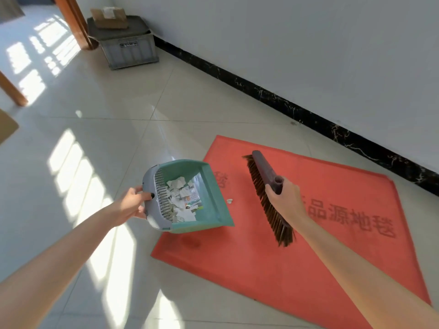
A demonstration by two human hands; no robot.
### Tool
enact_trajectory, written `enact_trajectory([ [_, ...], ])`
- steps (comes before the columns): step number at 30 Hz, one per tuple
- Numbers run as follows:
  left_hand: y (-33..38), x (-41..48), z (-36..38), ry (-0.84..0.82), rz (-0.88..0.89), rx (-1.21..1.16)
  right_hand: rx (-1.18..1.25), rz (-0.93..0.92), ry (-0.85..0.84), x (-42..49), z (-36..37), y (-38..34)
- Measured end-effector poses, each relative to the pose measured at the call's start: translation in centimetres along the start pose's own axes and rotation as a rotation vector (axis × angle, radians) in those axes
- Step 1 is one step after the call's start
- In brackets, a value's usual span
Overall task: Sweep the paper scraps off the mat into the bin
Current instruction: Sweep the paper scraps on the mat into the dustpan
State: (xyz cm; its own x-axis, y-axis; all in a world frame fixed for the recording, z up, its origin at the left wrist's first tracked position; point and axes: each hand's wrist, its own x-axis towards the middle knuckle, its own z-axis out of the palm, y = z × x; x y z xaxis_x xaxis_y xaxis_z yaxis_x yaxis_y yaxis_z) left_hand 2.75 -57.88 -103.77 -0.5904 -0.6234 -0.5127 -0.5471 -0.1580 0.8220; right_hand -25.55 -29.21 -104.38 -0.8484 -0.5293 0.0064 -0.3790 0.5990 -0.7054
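Observation:
A red mat (297,252) with dark printed characters lies on the tiled floor by the wall. My left hand (135,204) grips the grey back of a green dustpan (213,205), whose lip rests on the mat's left edge. Several white paper scraps (184,200) are piled inside the pan. One small white scrap (229,201) lies on the mat just right of the pan's lip. My right hand (285,198) holds the socket of a brown-bristled broom head (263,172), its bristles facing the dustpan.
A grey plastic crate (128,49) with a lid and a cardboard box (109,17) on top stands far left against the wall. A black skirting (285,100) runs along the white wall. Wooden legs (13,91) stand at the left.

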Motion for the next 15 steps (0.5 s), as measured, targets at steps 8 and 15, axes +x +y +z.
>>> enact_trajectory([
  [8, -3.9, 0.4, 1.0, -0.001, 0.018, 0.004, 0.027, -0.007, -0.034, -1.3, 5.4, 2.1],
  [15, -6.1, 1.7, 1.4, -0.039, 0.019, -0.057, 0.132, -0.008, -0.036, -2.4, 8.4, 0.9],
])
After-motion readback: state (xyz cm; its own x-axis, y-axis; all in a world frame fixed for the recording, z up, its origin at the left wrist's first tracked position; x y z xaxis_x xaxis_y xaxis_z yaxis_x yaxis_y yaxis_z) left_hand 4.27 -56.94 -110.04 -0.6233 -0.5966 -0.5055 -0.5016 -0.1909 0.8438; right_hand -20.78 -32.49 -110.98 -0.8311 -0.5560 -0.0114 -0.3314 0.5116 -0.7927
